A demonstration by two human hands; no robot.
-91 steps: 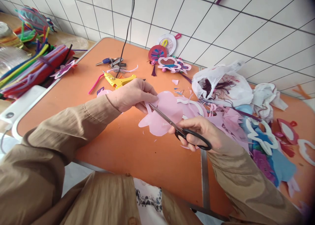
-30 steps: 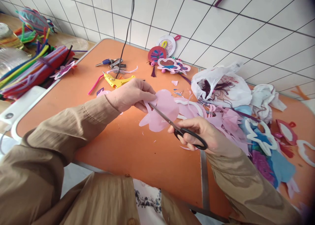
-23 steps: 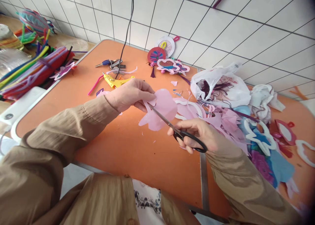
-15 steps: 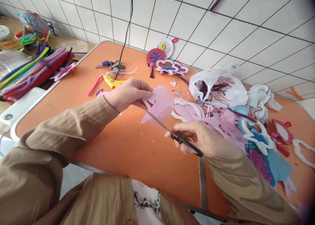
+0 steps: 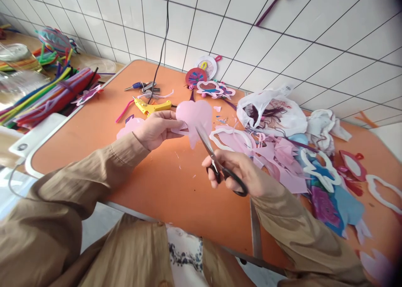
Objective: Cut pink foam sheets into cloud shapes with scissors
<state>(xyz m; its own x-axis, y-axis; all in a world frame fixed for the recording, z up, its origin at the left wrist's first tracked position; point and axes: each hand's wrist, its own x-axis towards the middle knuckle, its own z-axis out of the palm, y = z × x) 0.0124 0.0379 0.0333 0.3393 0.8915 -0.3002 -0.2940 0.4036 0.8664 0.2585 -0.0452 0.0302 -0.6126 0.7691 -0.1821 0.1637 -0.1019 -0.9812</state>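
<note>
A translucent pink sheet [image 5: 201, 115] with a rounded, lobed outline is pinched by my left hand [image 5: 160, 128] at its left side, above the orange table [image 5: 163, 174]. Black-handled scissors [image 5: 207, 145] are in my right hand [image 5: 238, 170], fingers in the handles. Their blades point up and left at the lower part of the sheet; whether they touch it I cannot tell. Another pink piece [image 5: 130, 127] lies to the left, partly behind my left wrist.
Behind my left hand are a yellow glue gun [image 5: 153, 107] and keys [image 5: 144, 87]. Pink scraps [image 5: 282, 157], a white plastic bag [image 5: 292, 117] and white cut-out frames [image 5: 320, 170] lie at the right. Pipe cleaners [image 5: 53, 94] are at the far left.
The pink sheet has turned in my left hand and now shows its broad face. The scissors have opened and moved a little left. The whole view has shifted slightly.
</note>
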